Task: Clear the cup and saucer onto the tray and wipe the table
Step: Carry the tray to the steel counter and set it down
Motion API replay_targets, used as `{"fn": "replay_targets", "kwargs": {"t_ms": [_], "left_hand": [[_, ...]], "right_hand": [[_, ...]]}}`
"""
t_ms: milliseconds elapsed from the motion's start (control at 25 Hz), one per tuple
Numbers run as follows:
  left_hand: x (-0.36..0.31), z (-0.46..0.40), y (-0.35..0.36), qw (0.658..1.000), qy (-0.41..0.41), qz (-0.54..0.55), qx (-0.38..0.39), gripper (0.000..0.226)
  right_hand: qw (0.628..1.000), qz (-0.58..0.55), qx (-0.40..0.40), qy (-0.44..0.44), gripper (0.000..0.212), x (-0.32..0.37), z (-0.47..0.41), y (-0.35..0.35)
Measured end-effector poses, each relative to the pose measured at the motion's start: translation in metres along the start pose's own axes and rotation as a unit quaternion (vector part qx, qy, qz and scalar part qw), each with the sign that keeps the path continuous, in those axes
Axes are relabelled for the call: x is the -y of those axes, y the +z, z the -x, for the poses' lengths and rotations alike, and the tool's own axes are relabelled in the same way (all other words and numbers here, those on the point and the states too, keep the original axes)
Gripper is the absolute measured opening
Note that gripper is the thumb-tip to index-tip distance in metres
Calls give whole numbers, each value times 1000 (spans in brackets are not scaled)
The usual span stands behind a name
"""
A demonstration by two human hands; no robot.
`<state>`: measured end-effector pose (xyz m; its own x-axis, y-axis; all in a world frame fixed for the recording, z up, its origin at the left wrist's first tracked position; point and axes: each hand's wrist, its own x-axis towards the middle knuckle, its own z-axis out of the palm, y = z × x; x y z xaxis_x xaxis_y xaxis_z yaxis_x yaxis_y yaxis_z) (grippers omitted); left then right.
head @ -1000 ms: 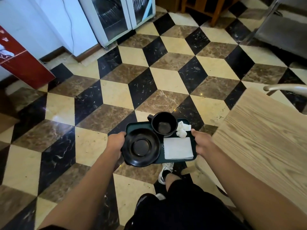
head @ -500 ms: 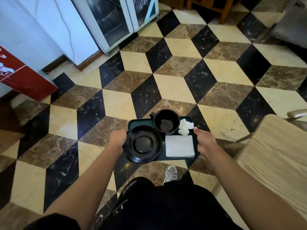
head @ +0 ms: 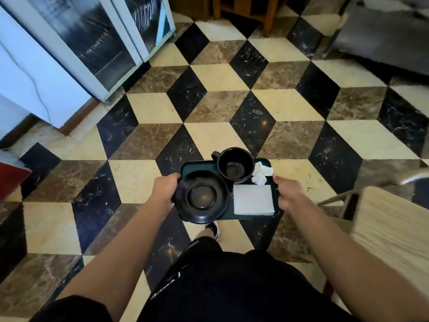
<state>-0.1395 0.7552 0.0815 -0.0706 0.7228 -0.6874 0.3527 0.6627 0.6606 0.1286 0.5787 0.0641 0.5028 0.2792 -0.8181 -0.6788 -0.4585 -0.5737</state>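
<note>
A person is carrying a dark green rectangular plastic tray (head: 276, 201) over a cube-patterned marble floor (head: 209, 108), with the clearing half of the job looking done: one glossy black ceramic cup (head: 235, 165) is standing upright at the tray's far side, and one round black ceramic saucer (head: 201, 196) is lying at its near left, overhanging the tray's near and left edges. Also riding on the tray are one flat white folded napkin (head: 253, 200) and one crumpled white tissue (head: 261, 174) just beside the cup. The left hand (head: 165, 188) is gripping the tray's left edge, fingers curled under it and out of sight; the right hand (head: 287, 194) is clamping the right edge likewise. The pale wooden desk (head: 392, 228) is showing only at right, so whether wiping remains cannot be told.
</note>
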Motion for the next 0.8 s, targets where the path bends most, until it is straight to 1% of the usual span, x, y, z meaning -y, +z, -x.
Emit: {"fn": "replay_targets", "kwargs": {"t_ms": [120, 280, 400, 520, 600, 680, 800], "left_hand": [[-52, -40, 23, 999, 4, -19, 42, 10], [-122, -97, 57, 994, 12, -71, 80, 26], [-166, -124, 84, 988, 25, -102, 115, 30], [-205, -135, 114, 982, 41, -123, 135, 18], [-231, -151, 146, 978, 43, -138, 148, 12], [-246, -160, 168, 976, 46, -144, 157, 10], [-284, -179, 228, 972, 46, -157, 171, 10]], "right_hand": [[999, -36, -15, -9, 17, 38, -22, 20], [995, -86, -44, -9, 17, 88, -45, 43], [991, -121, -50, -10, 25, 117, -57, 54], [987, -138, -80, -14, 20, 140, -77, 54], [983, -153, -103, -3, 20, 160, -100, 50], [980, -167, -105, 2, 24, 171, -114, 47], [974, -199, -106, -1, 23, 214, -151, 32]]}}
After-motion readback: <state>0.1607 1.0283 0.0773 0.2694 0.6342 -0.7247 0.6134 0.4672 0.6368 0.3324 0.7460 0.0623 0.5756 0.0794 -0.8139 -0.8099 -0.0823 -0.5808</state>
